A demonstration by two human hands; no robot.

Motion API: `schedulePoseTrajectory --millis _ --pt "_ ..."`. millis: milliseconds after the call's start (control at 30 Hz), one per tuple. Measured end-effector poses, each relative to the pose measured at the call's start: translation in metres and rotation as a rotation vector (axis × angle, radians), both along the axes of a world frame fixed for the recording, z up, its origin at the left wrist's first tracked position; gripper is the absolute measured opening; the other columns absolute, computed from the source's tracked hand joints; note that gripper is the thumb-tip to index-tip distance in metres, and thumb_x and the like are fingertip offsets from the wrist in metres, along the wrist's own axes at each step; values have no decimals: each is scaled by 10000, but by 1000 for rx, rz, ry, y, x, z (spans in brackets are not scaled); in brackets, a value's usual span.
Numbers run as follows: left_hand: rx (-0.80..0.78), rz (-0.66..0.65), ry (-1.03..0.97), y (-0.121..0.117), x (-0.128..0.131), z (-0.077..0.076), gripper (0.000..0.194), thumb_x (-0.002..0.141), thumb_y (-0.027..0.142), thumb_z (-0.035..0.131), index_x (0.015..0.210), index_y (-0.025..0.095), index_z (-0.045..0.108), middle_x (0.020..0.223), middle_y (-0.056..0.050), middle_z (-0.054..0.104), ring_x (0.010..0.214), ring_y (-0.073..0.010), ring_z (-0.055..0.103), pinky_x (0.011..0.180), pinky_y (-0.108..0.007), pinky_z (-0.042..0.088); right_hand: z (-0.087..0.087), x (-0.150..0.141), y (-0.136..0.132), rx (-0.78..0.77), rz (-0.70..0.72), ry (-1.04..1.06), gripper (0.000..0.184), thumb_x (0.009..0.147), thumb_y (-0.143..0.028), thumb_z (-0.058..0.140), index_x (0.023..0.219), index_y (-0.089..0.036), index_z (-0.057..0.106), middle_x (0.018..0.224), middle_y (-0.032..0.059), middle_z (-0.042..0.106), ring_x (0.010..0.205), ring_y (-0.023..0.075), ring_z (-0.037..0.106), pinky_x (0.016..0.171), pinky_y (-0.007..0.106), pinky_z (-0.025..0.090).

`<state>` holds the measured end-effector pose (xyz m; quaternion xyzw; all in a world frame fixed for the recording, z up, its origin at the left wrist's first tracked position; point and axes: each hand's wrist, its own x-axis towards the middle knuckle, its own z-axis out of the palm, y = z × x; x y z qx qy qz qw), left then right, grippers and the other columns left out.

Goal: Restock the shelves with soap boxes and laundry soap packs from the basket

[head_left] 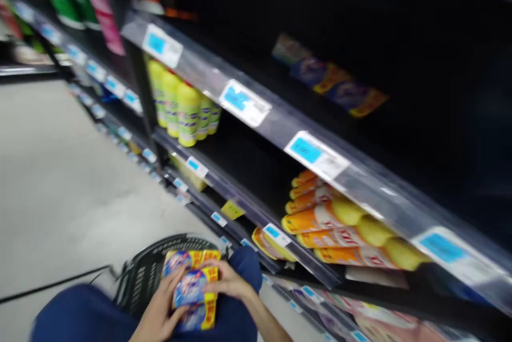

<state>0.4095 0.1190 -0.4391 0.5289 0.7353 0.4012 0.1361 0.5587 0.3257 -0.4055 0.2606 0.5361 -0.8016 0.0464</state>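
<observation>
Low in the view, my left hand (160, 302) closes on the left side of a group of small blue-and-yellow packs (190, 287). From the other side my right hand (231, 280) grips the same packs, its fingers over their yellow ends. The packs lie against one another above a dark slotted basket (138, 278), between my knees. Blur hides the print on them. Similar blue-and-yellow packs (336, 81) lie on the dark upper shelf.
Shelving with price labels (316, 154) runs diagonally across the right. Yellow bottles (188, 112) stand on a middle shelf; orange bottles with yellow caps (340, 224) are stacked farther right. Grey floor (72, 171) stretches along the left.
</observation>
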Motion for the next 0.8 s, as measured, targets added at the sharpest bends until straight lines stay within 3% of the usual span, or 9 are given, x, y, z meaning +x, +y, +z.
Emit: schedulePoseTrajectory --millis 100,300,500,567,667,800 --pt "-31 -64 -97 -3 4 16 810 920 465 613 1604 336 198 1521 -121 518 1378 -332 515 1129 -492 465 12 3 -6 -28 -8 31 616 624 -401 925 1173 -248 690 1184 44 709 1099 275 668 999 433 500" --pt "-29 -124 -263 -2 5 23 840 909 587 600 1593 253 244 1567 -176 440 1435 -344 433 1186 -546 367 26 8 -13 -30 -9 7 601 690 -413 880 1218 -247 645 1254 74 688 1173 302 645 1025 445 503" --pt "-86 -108 -260 -16 -17 47 804 840 539 727 1511 225 416 1493 -166 529 1401 -322 469 1189 -525 365 28 10 -21 -23 -29 1 572 684 -402 881 1180 -248 641 1232 77 697 1148 306 662 1001 438 520" --pt "-120 -71 -214 -28 -34 47 668 870 511 702 1438 218 510 1402 -153 606 1324 -301 538 1147 -501 419 28 9 -22 -31 -49 -6 555 685 -397 881 1163 -248 641 1203 71 706 1119 295 674 980 423 529" --pt "-252 31 -156 -52 -67 35 422 981 407 531 1348 206 587 1273 -129 683 1185 -254 629 1063 -440 488 28 10 -22 -45 -55 -6 557 683 -395 881 1160 -244 638 1206 70 705 1125 291 671 979 412 528" --pt "-655 302 -136 -77 -115 18 576 972 329 467 1505 126 388 1316 -159 664 1170 -255 639 1035 -391 483 30 10 -22 -38 -57 -14 569 674 -403 882 1158 -241 631 1210 72 703 1126 295 666 969 403 528"
